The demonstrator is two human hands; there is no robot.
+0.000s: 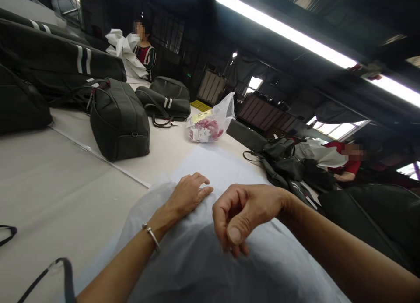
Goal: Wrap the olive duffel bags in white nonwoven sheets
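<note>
A thin, translucent white sheet [269, 259] spreads over the near side of the table and drapes over something bulky and greyish beneath it, whose kind I cannot make out. My left hand [188, 192], with a metal bangle [151, 237] on its wrist, lies on this sheet with thumb and forefinger apart. To its right and nearer to me, my right hand [244, 215] is raised over the sheet, its fingers loosely curled in beside the thumb. Nothing shows in either hand.
On the pale table [78, 184] stand black bags, including a boxy one [120, 121] and a striped one [169, 101]. Beyond the sheet lies a clear plastic bag [210, 125] with reddish contents. More black bags [285, 163] are piled right. Two people stand farther off.
</note>
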